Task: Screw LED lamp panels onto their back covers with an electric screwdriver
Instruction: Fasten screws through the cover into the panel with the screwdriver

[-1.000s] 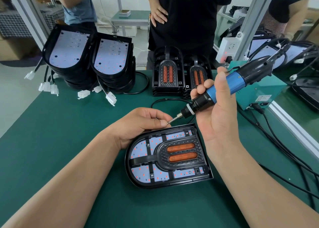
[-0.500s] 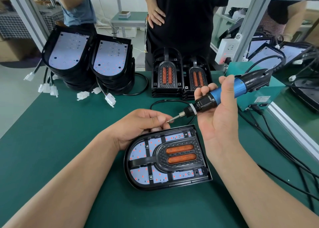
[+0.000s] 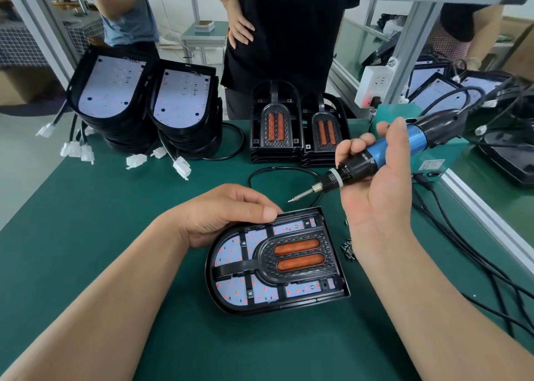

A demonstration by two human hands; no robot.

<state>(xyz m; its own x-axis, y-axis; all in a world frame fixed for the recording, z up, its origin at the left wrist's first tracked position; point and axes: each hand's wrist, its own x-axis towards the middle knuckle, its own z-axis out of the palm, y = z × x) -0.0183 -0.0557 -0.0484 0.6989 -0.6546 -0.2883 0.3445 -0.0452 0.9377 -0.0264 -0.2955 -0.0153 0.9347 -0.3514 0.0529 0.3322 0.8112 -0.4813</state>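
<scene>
A black lamp back cover with its white LED panel and orange-lens frame [image 3: 277,260] lies flat on the green mat in front of me. My left hand [image 3: 228,216] rests on its far left edge, thumb on the rim and fingers curled over the back. My right hand [image 3: 375,184] grips the blue and black electric screwdriver [image 3: 384,155] above the cover's far right corner. The bit [image 3: 300,196] points left and down, clear of the cover. A small pile of loose screws [image 3: 348,248] lies on the mat just right of the cover.
Two stacks of LED panels in back covers [image 3: 144,106] with white connectors stand at the back left. Two stacks of black frames [image 3: 297,132] stand at the back centre. A teal power box [image 3: 433,161] and black cables [image 3: 462,245] are on the right. People stand behind the bench.
My left fingers left the screwdriver bit's tip and dropped onto the cover's far edge. The screwdriver has tilted a little flatter, its bit now free in the air.
</scene>
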